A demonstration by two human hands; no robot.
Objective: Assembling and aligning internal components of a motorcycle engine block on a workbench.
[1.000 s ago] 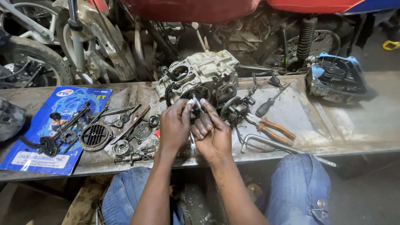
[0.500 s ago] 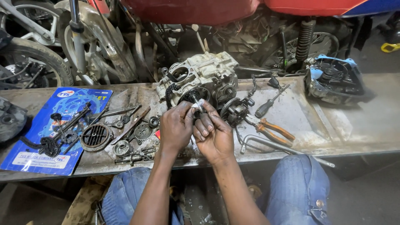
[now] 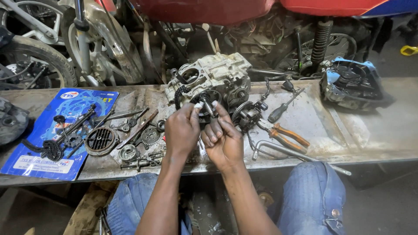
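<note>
Two hands meet over the front edge of a metal bench [image 3: 374,139], both pinched on one small metal rod [image 3: 208,106].

- Left hand [image 3: 182,130]: fingers curled, thumb and forefinger closed on the rod's upper end, which carries a pale tip.
- Right hand [image 3: 223,138]: touching the left, palm turned inward, fingers bent around the rod's lower part. Neither hand is clearly nearer; they share the grip.
- Rod: short, dark, held between the fingertips just above the knuckles. Its long axis runs from the pale tip at upper left down and to the right, tilted, not upright. The upper end points away from the person, toward the engine block.
- Engine block [image 3: 213,80]: grey, oily casing standing on the bench directly beyond the hands, very close to the fingertips; whether the rod touches it cannot be told. A black chain hangs on its left side.
- Left of the left hand: loose gears [image 3: 150,135], a round slotted cover [image 3: 100,140], bolts and shafts; further left, a blue packet [image 3: 30,143] with dark parts lying on it.
- Right of the right hand: orange-handled pliers [image 3: 285,135], a screwdriver [image 3: 283,108], a bent steel bar [image 3: 287,150]; well beyond, a blue and black housing [image 3: 352,85].
- Behind the bench: motorcycles, wheels and a shock spring.
- Below: knees in blue jeans [image 3: 313,200].
</note>
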